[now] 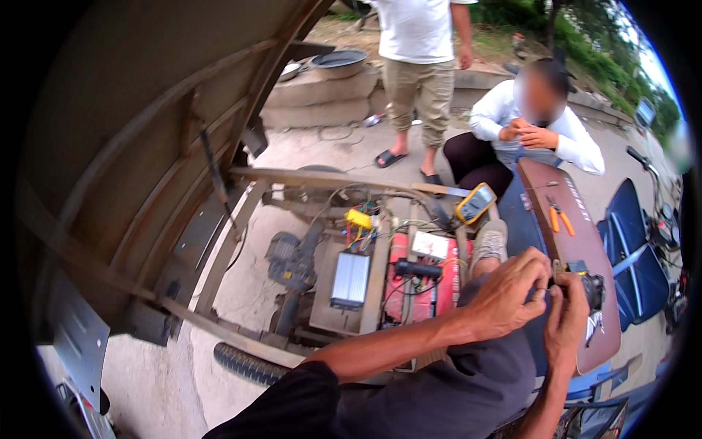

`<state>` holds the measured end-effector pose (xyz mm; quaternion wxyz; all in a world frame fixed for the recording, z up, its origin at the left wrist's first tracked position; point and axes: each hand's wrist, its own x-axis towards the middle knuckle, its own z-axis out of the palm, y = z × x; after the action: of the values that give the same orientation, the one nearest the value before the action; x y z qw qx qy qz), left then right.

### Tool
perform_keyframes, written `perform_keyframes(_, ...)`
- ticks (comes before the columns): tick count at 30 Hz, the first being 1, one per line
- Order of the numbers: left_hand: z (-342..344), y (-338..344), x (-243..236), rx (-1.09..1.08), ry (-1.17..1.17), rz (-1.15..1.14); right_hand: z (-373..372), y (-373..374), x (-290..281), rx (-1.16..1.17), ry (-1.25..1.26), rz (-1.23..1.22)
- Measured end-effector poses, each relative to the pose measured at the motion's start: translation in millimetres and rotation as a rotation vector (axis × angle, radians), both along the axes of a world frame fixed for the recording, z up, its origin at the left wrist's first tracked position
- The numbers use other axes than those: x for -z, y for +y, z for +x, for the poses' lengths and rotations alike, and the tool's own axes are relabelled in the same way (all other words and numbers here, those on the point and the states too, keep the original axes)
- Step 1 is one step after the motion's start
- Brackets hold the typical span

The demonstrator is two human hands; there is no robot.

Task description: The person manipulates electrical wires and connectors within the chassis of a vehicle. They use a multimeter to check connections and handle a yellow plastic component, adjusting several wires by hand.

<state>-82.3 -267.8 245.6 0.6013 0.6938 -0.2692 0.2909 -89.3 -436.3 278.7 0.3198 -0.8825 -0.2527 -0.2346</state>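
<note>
The left hand [508, 296] and right hand [567, 318] meet at the near part of the brown seat [598, 333], both grips pinched closed on a small tan piece [558, 268]. It looks light and fairly stiff, and small enough to slip; its edges, between thumb and fingertip, seem the surest hold. Fingers cover much of it, so its shape and ends are hard to make out; whether something finer, such as a wire, is held with it, I cannot tell. Just beside the right fingers, a dark lump [595, 293] is partly hidden, its kind unclear. Farther off lie orange pliers [561, 219], in plain view. Beyond the seat, a co-worker's hands [537, 137] are close together, anything between them too small to tell.
</note>
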Motion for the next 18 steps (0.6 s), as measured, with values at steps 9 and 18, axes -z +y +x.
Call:
perform_keyframes(9, 9, 6, 19, 0.172, 0.149, -0.050, 17, 2, -4, -0.002, 0.127, 0.000)
perform_keyframes(18, 20, 43, 31, 0.327, 0.415, -0.270, 42, 40, 7, -0.023, 0.142, 0.005)
